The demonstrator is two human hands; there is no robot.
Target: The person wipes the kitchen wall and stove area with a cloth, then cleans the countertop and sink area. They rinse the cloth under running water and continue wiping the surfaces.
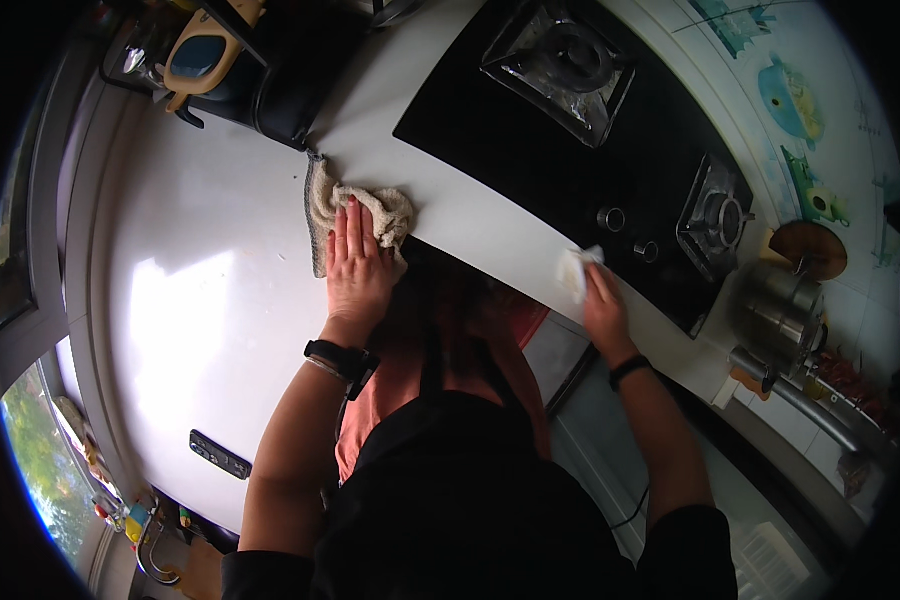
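My left hand (358,274) lies with extended fingers on a crumpled beige cloth (390,210), holding it down on the white countertop (172,217). The cloth has a dark edge and sits at the counter's inner corner, its right side bunched up. In my right hand (606,307) is a crumpled white tissue or thin cloth (572,274), pinched between fingers and thumb. That hand is at the counter strip in front of the black gas hob (510,142), close to its control knobs (611,219). Whether the white piece touches the counter I cannot tell.
A black rack (285,97) with a beige-framed board (202,60) stands at the upper left. A remote control (220,454) lies by my left forearm. At right are a steel pot (776,315) and the hob's near burner (722,214). A faucet (148,551) shows at lower left.
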